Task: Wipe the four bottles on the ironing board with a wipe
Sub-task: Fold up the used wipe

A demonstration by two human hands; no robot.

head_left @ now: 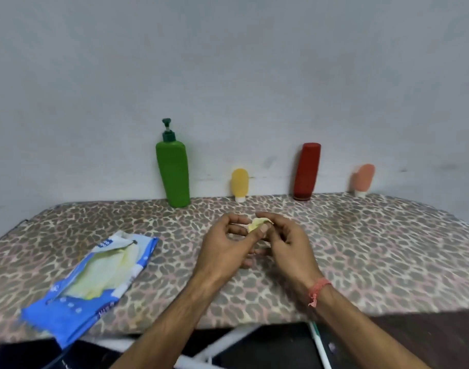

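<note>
Along the back edge of the ironing board (374,251), against the wall, stand a tall green pump bottle (174,173), a small yellow bottle (239,185), a dark red bottle (307,171) and a small pink bottle (363,180). Both small bottles rest on their white caps. Over the middle of the board, my left hand (225,249) and my right hand (286,242) pinch a small crumpled pale-yellow wipe (257,224) between their fingertips. My hands are in front of the bottles and touch none of them.
An opened blue pack of wipes (94,286) lies at the board's front left, partly over the near edge. The board has a leopard-print cover. White frame tubes (228,342) show below the front edge. A grey wall (228,75) rises right behind the bottles.
</note>
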